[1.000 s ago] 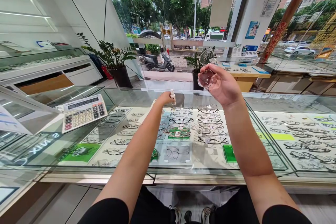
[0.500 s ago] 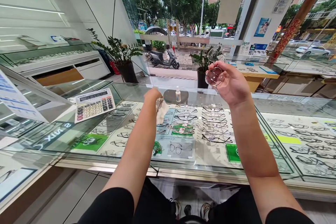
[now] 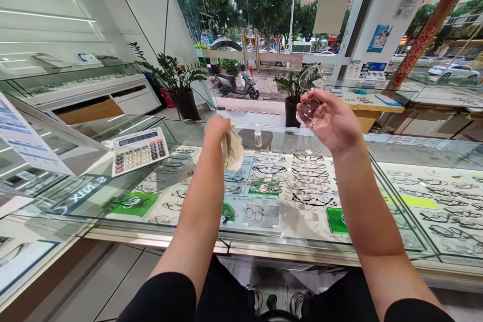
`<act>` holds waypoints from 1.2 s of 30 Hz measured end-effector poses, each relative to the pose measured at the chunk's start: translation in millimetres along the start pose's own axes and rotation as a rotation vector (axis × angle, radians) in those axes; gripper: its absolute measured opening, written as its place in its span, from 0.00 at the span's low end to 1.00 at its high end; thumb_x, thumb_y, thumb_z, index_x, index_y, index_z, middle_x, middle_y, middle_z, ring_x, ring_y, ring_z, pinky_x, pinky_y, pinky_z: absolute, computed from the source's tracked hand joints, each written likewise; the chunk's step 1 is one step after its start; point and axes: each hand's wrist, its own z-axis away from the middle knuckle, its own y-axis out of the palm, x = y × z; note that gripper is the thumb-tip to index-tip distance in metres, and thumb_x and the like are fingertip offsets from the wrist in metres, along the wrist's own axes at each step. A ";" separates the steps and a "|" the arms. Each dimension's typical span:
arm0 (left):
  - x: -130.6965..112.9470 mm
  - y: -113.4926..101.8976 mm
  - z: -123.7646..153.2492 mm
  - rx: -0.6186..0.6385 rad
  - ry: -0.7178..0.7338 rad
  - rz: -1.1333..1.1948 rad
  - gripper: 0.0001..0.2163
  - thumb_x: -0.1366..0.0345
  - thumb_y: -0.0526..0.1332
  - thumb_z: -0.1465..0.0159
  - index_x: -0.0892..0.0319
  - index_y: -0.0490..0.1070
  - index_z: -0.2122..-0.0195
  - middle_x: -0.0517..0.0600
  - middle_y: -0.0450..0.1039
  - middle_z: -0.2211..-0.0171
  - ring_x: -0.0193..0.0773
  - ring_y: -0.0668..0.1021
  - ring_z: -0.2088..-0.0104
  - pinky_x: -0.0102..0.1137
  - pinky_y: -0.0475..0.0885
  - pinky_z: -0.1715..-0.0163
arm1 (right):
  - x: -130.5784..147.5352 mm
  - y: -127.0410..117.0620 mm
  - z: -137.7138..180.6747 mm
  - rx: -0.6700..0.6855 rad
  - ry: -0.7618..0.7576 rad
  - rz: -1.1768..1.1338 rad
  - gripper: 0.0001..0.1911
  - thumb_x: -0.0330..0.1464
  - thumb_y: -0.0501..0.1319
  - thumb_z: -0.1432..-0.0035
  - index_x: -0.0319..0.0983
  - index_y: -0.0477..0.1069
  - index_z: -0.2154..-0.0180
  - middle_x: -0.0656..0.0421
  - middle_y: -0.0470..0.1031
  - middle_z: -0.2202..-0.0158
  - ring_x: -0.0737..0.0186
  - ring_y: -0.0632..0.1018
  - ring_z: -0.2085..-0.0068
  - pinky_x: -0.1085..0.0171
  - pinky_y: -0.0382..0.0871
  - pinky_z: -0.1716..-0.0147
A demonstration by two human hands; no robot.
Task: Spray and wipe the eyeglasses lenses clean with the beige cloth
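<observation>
My right hand is raised at the right of centre, its fingers closed on a pair of round, thin-rimmed eyeglasses. One lens shows below the fingertips, the other above them against the window. My left hand is over the glass counter, closed on a pale cloth that hangs down on its right side. Most of the left fingers are hidden behind the hand. Just right of the cloth, a small white bottle stands upright on the far side of the counter.
Beneath both hands runs a glass display counter holding rows of eyeglass frames. A calculator lies on its top at the left, beside a propped printed sheet. Potted plants stand beyond, before the window.
My left hand has risen slightly, and the cloth hangs out more fully and spread. The right hand and the eyeglasses stay nearly in place.
</observation>
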 end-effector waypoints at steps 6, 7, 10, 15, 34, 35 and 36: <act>-48.3 -53.7 32.0 -0.188 0.247 0.446 0.10 0.58 0.60 0.28 0.58 0.75 0.62 0.50 0.74 0.69 0.38 0.73 0.70 0.32 0.66 0.69 | -0.7 1.2 2.2 0.031 0.013 -0.021 0.12 0.44 0.76 0.43 0.46 0.80 0.64 0.62 0.85 0.60 0.61 0.84 0.54 0.57 0.80 0.46; -58.0 -60.5 42.5 -0.160 0.311 0.614 0.10 0.58 0.61 0.28 0.58 0.74 0.63 0.49 0.71 0.71 0.36 0.70 0.73 0.31 0.63 0.72 | -0.5 1.9 2.6 0.039 0.016 -0.024 0.12 0.44 0.76 0.43 0.46 0.80 0.64 0.62 0.85 0.59 0.61 0.84 0.53 0.58 0.79 0.45; -85.7 -73.5 77.7 0.021 0.473 0.917 0.10 0.58 0.63 0.28 0.57 0.71 0.65 0.46 0.66 0.73 0.32 0.65 0.76 0.28 0.61 0.76 | 1.0 4.8 4.3 0.061 0.030 -0.033 0.13 0.44 0.77 0.45 0.46 0.81 0.64 0.62 0.85 0.58 0.62 0.83 0.53 0.59 0.79 0.44; -114.0 -74.0 121.9 0.347 0.631 1.105 0.17 0.47 0.69 0.31 0.56 0.70 0.64 0.45 0.66 0.73 0.30 0.66 0.77 0.28 0.67 0.75 | 4.8 8.0 7.1 0.069 0.047 -0.050 0.14 0.44 0.79 0.47 0.46 0.81 0.64 0.62 0.86 0.54 0.62 0.83 0.51 0.59 0.78 0.43; -138.4 -56.0 161.8 0.766 0.630 1.150 0.21 0.49 0.80 0.42 0.60 0.79 0.59 0.49 0.80 0.68 0.32 0.77 0.72 0.26 0.70 0.72 | 0.3 7.9 4.2 0.045 -0.036 -0.081 0.17 0.44 0.80 0.47 0.45 0.78 0.64 0.63 0.83 0.60 0.65 0.81 0.60 0.65 0.79 0.58; -139.9 -53.8 163.0 0.792 0.638 1.156 0.22 0.49 0.80 0.43 0.60 0.80 0.59 0.50 0.81 0.67 0.33 0.78 0.71 0.26 0.71 0.71 | 0.5 8.3 4.4 0.041 -0.041 -0.071 0.17 0.44 0.80 0.47 0.45 0.77 0.64 0.63 0.83 0.59 0.64 0.81 0.60 0.64 0.80 0.57; -141.7 -51.1 164.6 0.807 0.650 1.165 0.21 0.49 0.80 0.43 0.60 0.81 0.59 0.50 0.81 0.66 0.34 0.79 0.69 0.27 0.72 0.69 | 0.6 8.8 4.5 0.038 -0.046 -0.059 0.17 0.44 0.79 0.47 0.45 0.77 0.64 0.62 0.83 0.59 0.64 0.81 0.59 0.63 0.80 0.56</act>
